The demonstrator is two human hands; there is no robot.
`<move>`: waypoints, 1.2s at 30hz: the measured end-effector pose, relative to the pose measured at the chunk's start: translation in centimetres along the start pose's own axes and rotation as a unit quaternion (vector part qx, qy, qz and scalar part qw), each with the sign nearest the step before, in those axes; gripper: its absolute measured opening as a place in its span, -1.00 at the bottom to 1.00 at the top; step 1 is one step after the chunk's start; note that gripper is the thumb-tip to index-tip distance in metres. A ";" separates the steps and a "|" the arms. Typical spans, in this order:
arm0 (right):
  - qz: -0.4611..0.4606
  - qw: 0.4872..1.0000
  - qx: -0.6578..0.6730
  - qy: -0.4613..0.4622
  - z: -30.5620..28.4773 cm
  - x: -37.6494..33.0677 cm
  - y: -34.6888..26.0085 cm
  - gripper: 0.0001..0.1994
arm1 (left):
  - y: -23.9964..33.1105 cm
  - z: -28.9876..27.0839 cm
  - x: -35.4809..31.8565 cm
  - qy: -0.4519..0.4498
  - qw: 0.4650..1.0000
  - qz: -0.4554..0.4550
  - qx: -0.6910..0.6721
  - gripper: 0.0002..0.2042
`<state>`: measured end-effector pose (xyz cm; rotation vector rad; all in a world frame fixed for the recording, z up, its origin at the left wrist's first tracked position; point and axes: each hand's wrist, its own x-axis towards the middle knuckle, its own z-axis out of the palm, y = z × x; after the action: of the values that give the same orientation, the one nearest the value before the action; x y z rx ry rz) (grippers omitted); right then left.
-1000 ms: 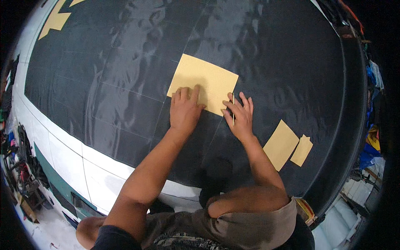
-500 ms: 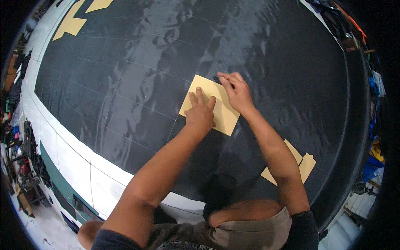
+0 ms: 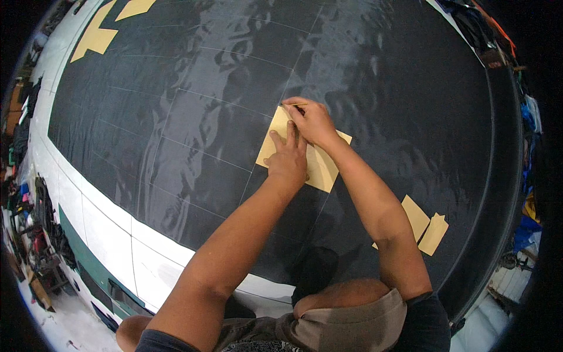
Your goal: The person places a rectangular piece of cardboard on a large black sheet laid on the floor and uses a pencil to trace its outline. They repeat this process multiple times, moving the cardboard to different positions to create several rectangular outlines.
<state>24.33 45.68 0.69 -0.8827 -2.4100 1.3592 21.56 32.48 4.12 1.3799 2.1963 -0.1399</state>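
Observation:
A tan card pattern piece [image 3: 328, 170] lies flat on a large sheet of shiny black material [image 3: 399, 88]. My left hand [image 3: 287, 157] presses on it with fingers spread, palm down. At the card's far left corner, my right hand [image 3: 312, 124] pinches a thin yellow pencil [image 3: 298, 104], its tip close to the card's edge. Part of the card is hidden under both hands. Thin pale lines run across the black sheet in a grid, to the left of and beyond the card.
More tan card pieces [image 3: 414, 217] lie near my right forearm, a narrow one [image 3: 434, 234] among them. Other card pieces [image 3: 97, 38] sit at the far left. A white table edge [image 3: 111, 220] borders the sheet, and clutter [image 3: 44, 234] stands beyond it on the left.
My right hand has moved left and slightly away from me to the card's far left corner. My left hand still holds the card down, its fingers slightly shifted.

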 end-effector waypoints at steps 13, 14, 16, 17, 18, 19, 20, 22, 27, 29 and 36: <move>-0.065 0.988 -0.128 0.050 -5.3 -5.7 3.7 -0.75 | 0.7 -1.5 0.2 -0.051 0.997 0.006 0.059 0.20; -0.050 0.989 -0.125 0.056 -6.3 -6.8 3.6 -0.76 | 0.8 -1.9 0.0 -0.053 0.996 0.006 0.076 0.19; -0.009 0.991 -0.117 0.065 -7.9 -8.7 3.7 -0.77 | 1.2 -2.4 0.3 -0.065 0.992 0.011 0.109 0.17; 0.003 0.989 -0.128 0.078 -8.3 -9.5 4.4 -0.77 | 1.4 -2.8 0.6 -0.110 0.987 0.001 0.118 0.15; 0.017 0.989 -0.126 0.078 -8.7 -10.0 4.6 -0.77 | 1.7 -2.9 0.9 -0.127 0.984 0.000 0.125 0.14; 0.031 0.989 -0.125 0.079 -9.2 -10.5 4.6 -0.76 | 1.9 -3.0 1.2 -0.143 0.981 -0.001 0.131 0.14; 0.045 0.988 -0.123 0.079 -9.7 -10.9 4.7 -0.76 | 2.1 -3.1 1.4 -0.159 0.978 -0.002 0.138 0.13; 0.043 0.988 -0.121 0.089 -9.7 -11.2 5.0 -0.77 | 2.4 -3.0 1.7 -0.157 0.977 -0.013 0.147 0.11; 0.036 0.985 -0.130 0.105 -10.0 -11.4 5.0 -0.78 | 1.3 1.3 2.2 0.027 0.958 0.112 0.261 0.12; 0.026 0.985 -0.130 0.112 -9.8 -11.5 5.5 -0.78 | 0.6 2.6 2.9 0.070 0.952 0.169 0.246 0.11; -0.033 0.974 -0.188 0.120 -9.2 -12.1 6.6 -0.84 | 2.2 0.6 2.4 0.018 0.954 0.205 0.219 0.06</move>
<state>40.82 47.28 1.20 -0.9791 -2.5129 0.7304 22.93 35.25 2.92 2.0647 1.9228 -0.4738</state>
